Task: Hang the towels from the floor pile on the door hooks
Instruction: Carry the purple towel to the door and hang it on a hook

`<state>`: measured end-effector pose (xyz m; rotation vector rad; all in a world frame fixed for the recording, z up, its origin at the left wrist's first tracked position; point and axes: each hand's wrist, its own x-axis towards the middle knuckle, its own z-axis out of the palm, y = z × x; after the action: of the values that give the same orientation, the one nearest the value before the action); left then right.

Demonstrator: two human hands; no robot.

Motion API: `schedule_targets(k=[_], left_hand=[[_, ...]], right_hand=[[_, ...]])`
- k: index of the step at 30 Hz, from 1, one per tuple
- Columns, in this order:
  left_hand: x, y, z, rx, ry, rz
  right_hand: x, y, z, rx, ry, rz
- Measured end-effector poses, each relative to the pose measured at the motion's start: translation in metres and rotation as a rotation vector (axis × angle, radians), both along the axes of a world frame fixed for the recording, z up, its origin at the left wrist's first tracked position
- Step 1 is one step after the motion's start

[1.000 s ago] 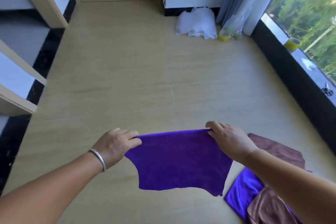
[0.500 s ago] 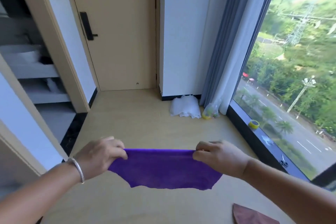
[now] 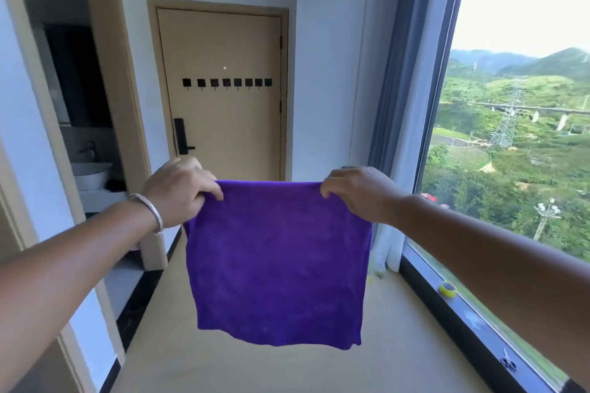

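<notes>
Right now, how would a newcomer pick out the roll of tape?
Start at the tall window on the right and follow its dark sill toward the camera. The small yellow roll of tape lies flat there, the only yellow thing, farther along the sill than the scissors.

Open floor [image 3: 287, 367] runs straight to door [image 3: 223, 124], hooks [image 3: 226, 83] bare; wall [image 3: 19, 124] left, window sill [image 3: 479, 325] right narrow it.

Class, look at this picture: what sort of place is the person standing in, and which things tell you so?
Probably a hotel room or flat entrance hall, high up: a door with an electronic lock, a washbasin in a side room, and a big window over hills.
</notes>
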<state>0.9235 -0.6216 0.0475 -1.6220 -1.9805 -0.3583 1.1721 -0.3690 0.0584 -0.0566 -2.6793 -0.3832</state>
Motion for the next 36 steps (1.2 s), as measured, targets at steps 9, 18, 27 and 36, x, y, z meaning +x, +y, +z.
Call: schedule_targets(k=[9,18,27,36], left_hand=[[-0.018,-0.049,0.078,0.047,-0.063,0.205],[-0.067,-0.094,0.088,-0.042,0.144,0.254],[-0.172,-0.100,0.067,-0.003,0.135,0.343],[-0.298,-0.045,0.081,-0.086,0.134,0.341]], right_hand=[[-0.062,-0.054,0.068,-0.180,0.247,-0.028],[-0.137,-0.094,0.072,-0.068,0.290,0.122],[-0.256,-0.078,0.066,0.000,0.201,0.224],[-0.390,-0.010,0.075,0.024,0.150,0.261]])
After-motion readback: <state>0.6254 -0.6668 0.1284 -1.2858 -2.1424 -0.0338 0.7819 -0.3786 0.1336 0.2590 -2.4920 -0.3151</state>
